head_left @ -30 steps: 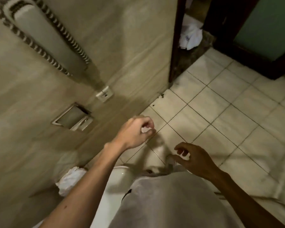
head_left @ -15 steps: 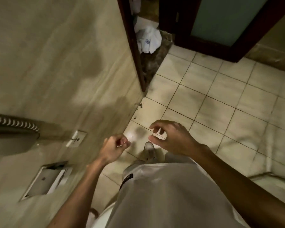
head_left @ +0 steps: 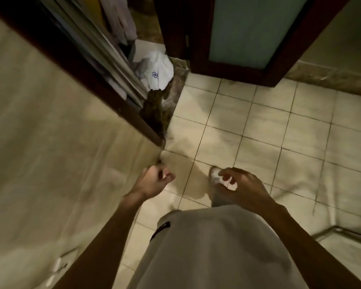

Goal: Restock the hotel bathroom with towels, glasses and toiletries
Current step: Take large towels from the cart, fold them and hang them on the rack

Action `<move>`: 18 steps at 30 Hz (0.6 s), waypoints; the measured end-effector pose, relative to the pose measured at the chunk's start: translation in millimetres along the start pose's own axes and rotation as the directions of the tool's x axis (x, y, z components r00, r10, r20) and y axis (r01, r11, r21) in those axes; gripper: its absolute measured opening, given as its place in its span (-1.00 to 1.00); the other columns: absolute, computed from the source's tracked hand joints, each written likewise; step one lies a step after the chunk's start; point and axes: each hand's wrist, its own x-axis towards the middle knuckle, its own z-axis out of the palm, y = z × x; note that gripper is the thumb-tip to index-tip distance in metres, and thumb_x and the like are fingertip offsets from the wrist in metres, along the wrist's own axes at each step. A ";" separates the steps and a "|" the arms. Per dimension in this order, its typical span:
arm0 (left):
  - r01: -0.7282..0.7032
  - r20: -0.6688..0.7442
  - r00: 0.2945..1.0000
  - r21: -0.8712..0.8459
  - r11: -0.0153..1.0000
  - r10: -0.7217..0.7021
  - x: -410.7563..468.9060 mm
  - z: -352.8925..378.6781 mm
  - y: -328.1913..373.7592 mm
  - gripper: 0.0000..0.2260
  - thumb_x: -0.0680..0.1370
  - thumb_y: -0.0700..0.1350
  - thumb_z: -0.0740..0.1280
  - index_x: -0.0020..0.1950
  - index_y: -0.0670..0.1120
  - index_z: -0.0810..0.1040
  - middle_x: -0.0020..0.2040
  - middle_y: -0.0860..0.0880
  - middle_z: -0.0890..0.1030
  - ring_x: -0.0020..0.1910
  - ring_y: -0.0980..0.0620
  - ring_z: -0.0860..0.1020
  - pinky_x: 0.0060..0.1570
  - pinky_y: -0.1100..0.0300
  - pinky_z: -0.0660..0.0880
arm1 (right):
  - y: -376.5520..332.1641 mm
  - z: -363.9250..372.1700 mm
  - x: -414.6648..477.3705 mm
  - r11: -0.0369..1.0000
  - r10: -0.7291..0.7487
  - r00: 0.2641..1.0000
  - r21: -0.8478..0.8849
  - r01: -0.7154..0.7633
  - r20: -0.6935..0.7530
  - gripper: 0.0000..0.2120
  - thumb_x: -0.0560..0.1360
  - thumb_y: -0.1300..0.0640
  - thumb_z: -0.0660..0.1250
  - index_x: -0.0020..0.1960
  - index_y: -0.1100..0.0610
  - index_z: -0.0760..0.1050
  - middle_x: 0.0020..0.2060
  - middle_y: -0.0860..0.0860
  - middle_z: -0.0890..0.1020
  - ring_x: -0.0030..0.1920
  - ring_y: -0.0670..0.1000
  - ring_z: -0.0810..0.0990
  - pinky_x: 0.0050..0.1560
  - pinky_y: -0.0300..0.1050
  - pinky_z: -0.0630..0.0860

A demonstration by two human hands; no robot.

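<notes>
1. The left hand (head_left: 154,180) is hovering in a loose fist above the tiled floor (head_left: 269,132); blur is hiding whether it is pinching anything
2. The right hand (head_left: 242,188) is hanging with loosely curled fingers, gripping nothing
3. A white bundle (head_left: 156,73) is lying at the dark threshold (head_left: 156,113), well apart from both hands

Crumpled white bundle (head_left: 157,73), soft cloth or thin bag, could not tell which, lay slumped on the dark mottled threshold (head_left: 154,109) in the doorway. A small blue emblem faced up on its near side. Its left edge rested against the foot of the metal door track (head_left: 113,59). Beyond it, a pale hanging cloth (head_left: 121,21) drooped in loose folds, blurred. A small pale item (head_left: 166,175) showed between the curled fingers of the left hand (head_left: 154,181); too smeared to identify.
</notes>
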 end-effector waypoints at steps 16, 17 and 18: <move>0.064 -0.117 0.991 -0.050 0.997 -0.069 204.9 -111.8 100.2 -0.82 0.58 0.00 0.39 0.04 -0.11 0.60 -0.11 0.03 0.56 -0.14 0.05 0.54 -0.14 0.17 0.51 | -56.0 -135.5 274.0 0.974 -0.173 0.962 -0.111 0.199 0.211 -0.64 0.52 -0.20 0.30 0.24 -0.05 0.49 0.07 -0.10 0.61 0.01 -0.08 0.56 0.01 -0.16 0.49; 0.147 -0.093 0.984 -0.077 0.986 -0.154 215.3 -115.7 84.9 -0.82 0.57 -0.02 0.39 0.02 -0.12 0.60 -0.15 0.03 0.56 -0.17 0.05 0.53 -0.17 0.19 0.46 | -74.3 -144.5 295.7 0.964 -0.205 0.957 -0.125 0.234 0.206 -0.64 0.52 -0.18 0.31 0.25 -0.05 0.49 0.07 -0.09 0.62 0.03 -0.06 0.56 0.01 -0.15 0.49; 0.222 -0.079 0.970 -0.098 0.970 -0.230 223.7 -119.6 70.7 -0.83 0.55 -0.02 0.40 -0.04 -0.13 0.60 -0.21 0.04 0.56 -0.20 0.05 0.53 -0.21 0.20 0.41 | -92.9 -153.8 314.5 0.952 -0.252 0.948 -0.129 0.279 0.192 -0.65 0.52 -0.17 0.31 0.24 -0.04 0.50 0.07 -0.08 0.62 0.03 -0.04 0.57 0.00 -0.15 0.47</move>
